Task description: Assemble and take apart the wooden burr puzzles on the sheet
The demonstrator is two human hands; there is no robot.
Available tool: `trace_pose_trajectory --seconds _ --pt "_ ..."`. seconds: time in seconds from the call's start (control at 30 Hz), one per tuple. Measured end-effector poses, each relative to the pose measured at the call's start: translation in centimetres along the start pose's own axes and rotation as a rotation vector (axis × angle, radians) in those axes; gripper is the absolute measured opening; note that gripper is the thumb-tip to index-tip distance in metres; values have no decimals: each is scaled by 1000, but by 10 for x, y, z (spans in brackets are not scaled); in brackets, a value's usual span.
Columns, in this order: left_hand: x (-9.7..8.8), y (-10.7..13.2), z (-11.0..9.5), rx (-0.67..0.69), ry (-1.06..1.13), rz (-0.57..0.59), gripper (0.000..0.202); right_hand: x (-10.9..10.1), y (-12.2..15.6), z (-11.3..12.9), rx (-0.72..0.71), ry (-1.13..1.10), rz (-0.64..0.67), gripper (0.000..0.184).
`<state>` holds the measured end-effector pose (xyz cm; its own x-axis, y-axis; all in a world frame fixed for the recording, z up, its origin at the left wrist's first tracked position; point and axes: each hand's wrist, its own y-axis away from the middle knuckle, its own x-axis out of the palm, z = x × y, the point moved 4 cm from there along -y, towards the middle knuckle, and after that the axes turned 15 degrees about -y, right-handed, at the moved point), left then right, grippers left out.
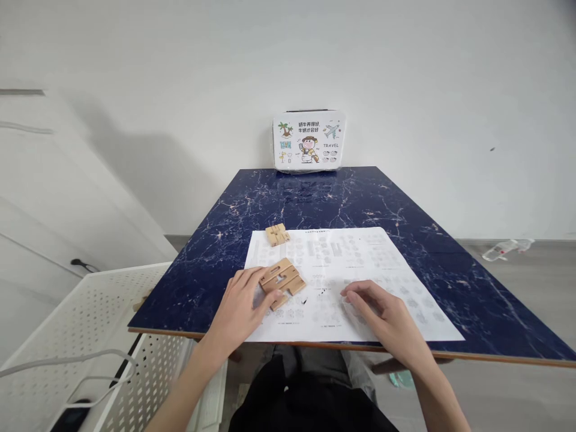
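My left hand (245,303) grips a flat wooden puzzle block (288,277) at its left and near edges, thumb on the near side. The block has grooves, a slot and cut-out notches, and lies on or just above a printed white sheet (333,327). A smaller, square wooden puzzle block (278,234) lies at the sheet's far left corner, untouched. Over the sheet's right half, my right hand (380,309) is curled with thumb and forefinger tips close together. Whatever is between those fingertips, if anything, is hidden.
The dark blue marble-patterned table (306,204) runs back to a wall. At its far edge stands a white cartoon-printed case (308,142). Left of the table is a white perforated basket (144,372) with a cable (67,359). A clear plastic bottle (501,249) lies on the floor at right.
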<state>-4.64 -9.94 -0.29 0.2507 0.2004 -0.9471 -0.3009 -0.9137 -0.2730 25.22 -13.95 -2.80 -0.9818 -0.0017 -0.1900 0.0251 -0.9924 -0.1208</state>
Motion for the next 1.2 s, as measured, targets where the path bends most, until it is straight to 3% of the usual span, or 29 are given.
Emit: trace_pose_trajectory --seconds 0.23,0.67,0.87,1.0,1.2 --pt "7 -12 4 -123 2 -25 27 -1 0 -2 33 -32 -3 29" --pt "10 -18 1 -135 -89 11 29 3 -2 7 -22 80 20 28" --pt "5 -17 2 -126 -6 10 31 38 -5 29 -217 214 176 18" --pt "1 -16 5 -168 82 -2 32 67 -13 45 -443 317 317 28" --pt "-4 -13 7 -266 275 11 35 82 -26 47 -494 500 370 24"
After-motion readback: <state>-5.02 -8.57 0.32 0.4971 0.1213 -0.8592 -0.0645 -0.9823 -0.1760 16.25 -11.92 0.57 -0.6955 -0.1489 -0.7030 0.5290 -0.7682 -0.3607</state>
